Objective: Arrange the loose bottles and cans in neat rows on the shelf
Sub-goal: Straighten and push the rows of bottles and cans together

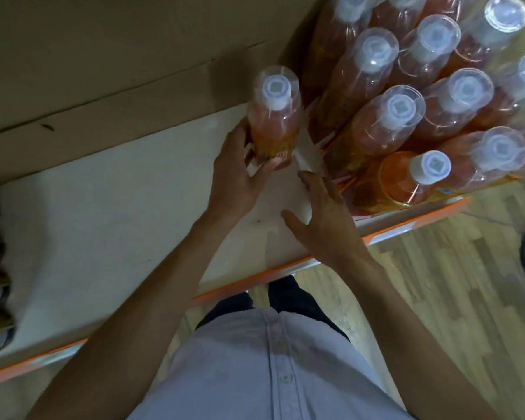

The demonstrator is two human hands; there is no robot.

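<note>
My left hand [237,180] fingers wrap bottle [274,122] low at label [272,150], upright over shelf [103,225], just left of rows [400,116]. My right hand [325,219] fingers spread, empty. Likely full: heavy, slick plastic. Hold body, not cap [275,87].

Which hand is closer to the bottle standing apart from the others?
Left. The left hand grips the lone bottle low down; the right hand is open, nearer the person and to its right, not touching it.
</note>
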